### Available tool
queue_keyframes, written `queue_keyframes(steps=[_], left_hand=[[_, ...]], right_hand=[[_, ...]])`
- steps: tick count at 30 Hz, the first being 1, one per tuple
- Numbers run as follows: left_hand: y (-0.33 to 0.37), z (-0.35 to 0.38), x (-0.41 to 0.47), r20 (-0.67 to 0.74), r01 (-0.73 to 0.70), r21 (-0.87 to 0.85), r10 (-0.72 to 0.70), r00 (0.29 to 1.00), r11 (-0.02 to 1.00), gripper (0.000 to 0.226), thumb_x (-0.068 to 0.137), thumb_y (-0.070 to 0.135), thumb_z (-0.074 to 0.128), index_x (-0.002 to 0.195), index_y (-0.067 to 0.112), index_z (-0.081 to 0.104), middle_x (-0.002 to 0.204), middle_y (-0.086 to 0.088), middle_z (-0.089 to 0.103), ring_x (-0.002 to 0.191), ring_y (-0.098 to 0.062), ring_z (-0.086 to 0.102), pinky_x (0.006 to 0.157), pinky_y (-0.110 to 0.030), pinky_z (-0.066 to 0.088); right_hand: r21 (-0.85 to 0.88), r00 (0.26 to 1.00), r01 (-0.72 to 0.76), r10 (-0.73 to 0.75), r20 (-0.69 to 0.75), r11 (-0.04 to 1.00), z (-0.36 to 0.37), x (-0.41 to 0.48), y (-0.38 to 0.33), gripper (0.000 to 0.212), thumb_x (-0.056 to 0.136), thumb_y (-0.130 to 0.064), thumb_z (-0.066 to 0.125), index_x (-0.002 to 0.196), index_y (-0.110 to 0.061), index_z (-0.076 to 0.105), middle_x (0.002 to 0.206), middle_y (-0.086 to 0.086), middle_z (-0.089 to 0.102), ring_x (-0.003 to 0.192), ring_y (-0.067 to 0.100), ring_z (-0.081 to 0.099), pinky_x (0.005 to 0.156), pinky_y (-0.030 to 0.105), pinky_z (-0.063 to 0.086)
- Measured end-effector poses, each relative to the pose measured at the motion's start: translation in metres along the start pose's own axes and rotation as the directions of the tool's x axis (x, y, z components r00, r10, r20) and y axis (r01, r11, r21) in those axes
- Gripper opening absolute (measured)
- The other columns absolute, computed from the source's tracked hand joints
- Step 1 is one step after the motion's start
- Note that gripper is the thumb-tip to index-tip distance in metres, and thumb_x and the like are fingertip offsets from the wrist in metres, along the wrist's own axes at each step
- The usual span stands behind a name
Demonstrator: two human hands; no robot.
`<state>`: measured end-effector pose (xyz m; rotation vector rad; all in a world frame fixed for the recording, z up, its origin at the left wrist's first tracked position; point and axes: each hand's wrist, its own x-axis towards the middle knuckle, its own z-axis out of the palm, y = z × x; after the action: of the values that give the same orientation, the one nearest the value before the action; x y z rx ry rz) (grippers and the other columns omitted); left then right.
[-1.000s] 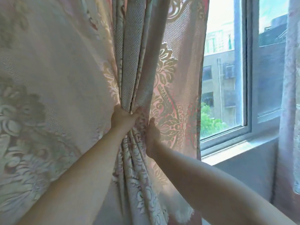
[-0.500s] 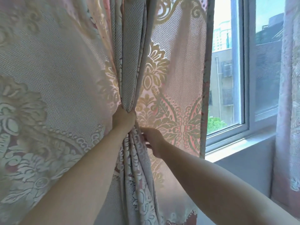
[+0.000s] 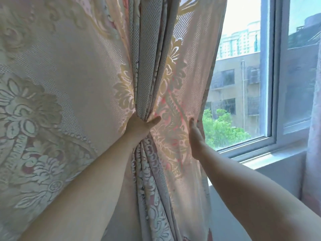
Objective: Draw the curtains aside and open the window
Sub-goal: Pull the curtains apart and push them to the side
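Observation:
A pale floral lace curtain (image 3: 60, 101) fills the left and centre of the view. My left hand (image 3: 140, 126) is shut on its bunched folds at mid-height. My right hand (image 3: 195, 136) reaches the curtain's free right edge, fingers wrapped behind the fabric and hidden. To the right the window (image 3: 243, 84) shows closed glass in a grey frame (image 3: 274, 84), with buildings and green trees outside.
A grey sill (image 3: 260, 157) runs under the window, with a grey wall below it. A second curtain (image 3: 314, 136) hangs at the far right edge.
My right hand has moved right, from beside the bunched folds to the curtain's free edge. My left hand keeps its grip in the same place.

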<state>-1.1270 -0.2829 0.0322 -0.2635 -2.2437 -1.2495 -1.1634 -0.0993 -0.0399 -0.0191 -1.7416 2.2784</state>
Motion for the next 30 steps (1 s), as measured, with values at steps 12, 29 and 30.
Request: queue_keyframes(steps=[12, 29, 30], left_hand=[[-0.005, 0.01, 0.009, -0.106, 0.123, 0.104, -0.112, 0.988, 0.987, 0.044, 0.09, 0.024, 0.056, 0.133, 0.016, 0.049, 0.109, -0.005, 0.063, 0.069, -0.01, 0.055, 0.05, -0.019, 0.034], [-0.01, 0.014, 0.013, -0.012, 0.087, 0.042, -0.087, 0.996, 0.995, 0.048, 0.071, 0.052, 0.076, 0.105, 0.019, 0.068, 0.092, 0.003, 0.071, 0.083, -0.016, 0.068, 0.071, -0.026, 0.049], [-0.011, 0.012, 0.016, -0.004, 0.09, 0.064, -0.09, 0.996, 0.994, 0.044, 0.076, 0.049, 0.072, 0.108, 0.018, 0.066, 0.092, 0.002, 0.07, 0.081, -0.016, 0.066, 0.069, -0.026, 0.046]], right_hand=[[-0.234, 0.974, 0.176, -0.134, 0.183, 0.956, 0.056, -0.059, 0.022, 0.043, 0.1, -0.05, 0.025, 0.119, -0.028, 0.058, 0.103, -0.003, 0.065, 0.096, 0.02, 0.061, 0.085, 0.038, 0.051], [-0.363, 0.921, 0.292, -0.157, 0.357, 0.885, 0.073, -0.087, 0.033, 0.042, 0.092, -0.046, 0.053, 0.125, -0.02, 0.048, 0.108, 0.002, 0.047, 0.099, 0.013, 0.051, 0.083, 0.025, 0.041], [-0.425, 0.92, 0.277, -0.111, 0.375, 0.862, 0.072, -0.088, 0.039, 0.058, 0.087, -0.053, 0.06, 0.132, -0.023, 0.041, 0.114, -0.003, 0.039, 0.107, 0.012, 0.05, 0.086, 0.02, 0.038]])
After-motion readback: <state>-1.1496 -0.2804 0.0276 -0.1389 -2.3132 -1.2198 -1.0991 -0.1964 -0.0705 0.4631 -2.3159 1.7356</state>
